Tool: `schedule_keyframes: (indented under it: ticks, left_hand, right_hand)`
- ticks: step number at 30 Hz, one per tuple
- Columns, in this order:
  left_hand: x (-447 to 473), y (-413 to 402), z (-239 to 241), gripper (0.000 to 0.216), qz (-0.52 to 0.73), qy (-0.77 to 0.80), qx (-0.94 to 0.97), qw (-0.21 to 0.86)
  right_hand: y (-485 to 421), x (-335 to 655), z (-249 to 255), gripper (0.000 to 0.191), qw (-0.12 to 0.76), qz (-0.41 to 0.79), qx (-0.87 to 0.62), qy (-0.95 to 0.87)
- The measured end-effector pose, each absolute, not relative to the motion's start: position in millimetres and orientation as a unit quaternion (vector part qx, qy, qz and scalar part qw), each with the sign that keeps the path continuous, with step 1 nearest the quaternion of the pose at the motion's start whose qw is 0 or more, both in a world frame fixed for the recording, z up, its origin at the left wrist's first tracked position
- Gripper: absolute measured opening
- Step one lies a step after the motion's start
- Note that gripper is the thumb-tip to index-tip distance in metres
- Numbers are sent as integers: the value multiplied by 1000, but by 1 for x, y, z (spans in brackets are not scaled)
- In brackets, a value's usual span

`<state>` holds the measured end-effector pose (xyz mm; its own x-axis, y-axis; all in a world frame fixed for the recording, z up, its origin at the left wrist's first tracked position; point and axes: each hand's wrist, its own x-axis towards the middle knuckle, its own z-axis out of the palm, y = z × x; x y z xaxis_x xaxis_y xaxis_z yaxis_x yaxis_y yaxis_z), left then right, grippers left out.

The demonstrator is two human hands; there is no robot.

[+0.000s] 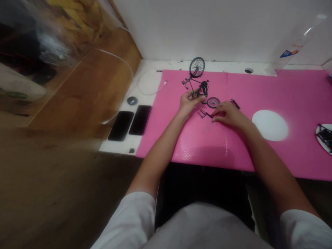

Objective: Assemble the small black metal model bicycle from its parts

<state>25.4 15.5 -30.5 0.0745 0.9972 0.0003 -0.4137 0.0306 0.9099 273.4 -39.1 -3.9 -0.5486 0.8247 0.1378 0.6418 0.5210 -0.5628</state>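
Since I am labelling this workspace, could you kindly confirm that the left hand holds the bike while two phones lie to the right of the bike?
Not quite: the two phones lie to the left of the bike, not to the right, as the head view shows. The left hand does hold the bike.

Black miniature bicycle (204,88); spoked wheel (197,67) farthest, second wheel (213,102) nearer; small parts (202,114) nearby.
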Motion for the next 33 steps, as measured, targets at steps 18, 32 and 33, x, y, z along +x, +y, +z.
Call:
schedule_keyframes:
  ticks: [18, 32, 33]
  left_hand:
    - [26, 17, -35, 50, 583, 370, 394, 606]
    - [23, 14, -37, 48, 578, 374, 429, 584]
    - [22, 15, -37, 47, 578, 374, 430, 584]
  right_hand:
    - [-41, 264, 0, 16, 183, 257, -456, -832]
    - [-43, 263, -1, 18, 159, 170, -498, -835]
    - [-44, 262, -2, 18, 155, 162, -499, -837]
